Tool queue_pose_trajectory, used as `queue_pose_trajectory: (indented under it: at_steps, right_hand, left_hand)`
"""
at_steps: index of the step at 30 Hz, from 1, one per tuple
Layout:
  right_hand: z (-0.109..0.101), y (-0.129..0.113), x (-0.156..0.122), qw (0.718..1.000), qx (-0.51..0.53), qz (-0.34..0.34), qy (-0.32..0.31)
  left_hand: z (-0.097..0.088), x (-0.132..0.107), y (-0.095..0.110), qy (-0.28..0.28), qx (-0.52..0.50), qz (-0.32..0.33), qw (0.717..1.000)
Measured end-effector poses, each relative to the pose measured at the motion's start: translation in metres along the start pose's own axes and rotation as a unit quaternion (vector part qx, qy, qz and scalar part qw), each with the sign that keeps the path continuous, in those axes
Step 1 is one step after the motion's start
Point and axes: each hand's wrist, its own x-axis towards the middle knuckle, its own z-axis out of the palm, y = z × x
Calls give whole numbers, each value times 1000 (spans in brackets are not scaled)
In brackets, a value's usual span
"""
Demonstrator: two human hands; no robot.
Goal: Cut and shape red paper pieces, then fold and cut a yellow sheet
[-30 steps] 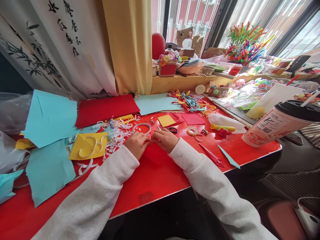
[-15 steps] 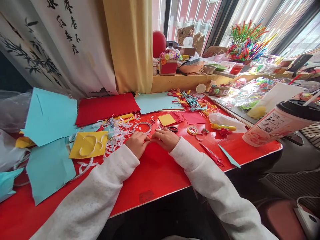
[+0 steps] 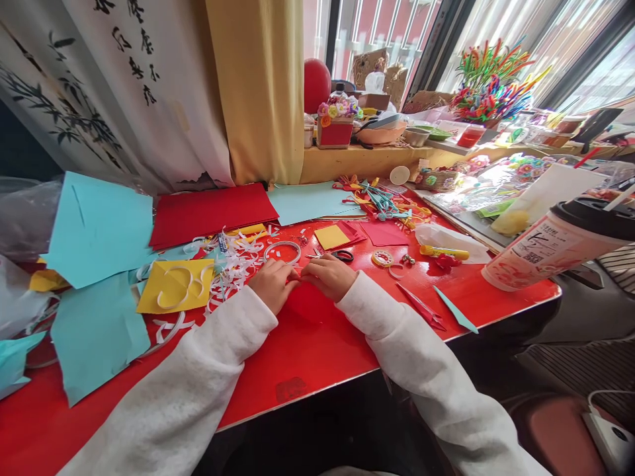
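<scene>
Over the middle of the red table (image 3: 337, 357), my left hand (image 3: 272, 284) and my right hand (image 3: 329, 274) meet with fingertips almost touching. Both are closed in a pinch on what looks like a piece of red paper (image 3: 299, 284); fingers cover much of it, and its outline blends with the red tabletop. Just beyond my left hand lies a white ring-shaped roll (image 3: 282, 252). Black-handled scissors (image 3: 342, 256) rest behind my right hand, beside yellow and red paper squares (image 3: 332, 237).
White paper shreds (image 3: 237, 261) and a yellow sheet with curled strips (image 3: 175, 285) lie left, near blue paper (image 3: 99, 340). To the right are a tape roll (image 3: 381, 258), a glue stick (image 3: 444, 252), folded red paper (image 3: 421, 305) and a large drink cup (image 3: 550, 244) near the edge.
My fingers have shifted only slightly, both hands staying together in the same spot. The view has moved a little; other things lie as before.
</scene>
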Motion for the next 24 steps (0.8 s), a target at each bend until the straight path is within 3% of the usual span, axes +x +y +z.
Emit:
queue_pose_trajectory:
  at_steps: [18,24]
  right_hand:
    - [0,1,1,1000,13,14,3]
    - [-1,0,0,1000,-14,23,-11]
  left_hand:
    - [-2,-1,-1,-32,21,-9,999]
    - [-1,0,-1,-20,13,-19,1000]
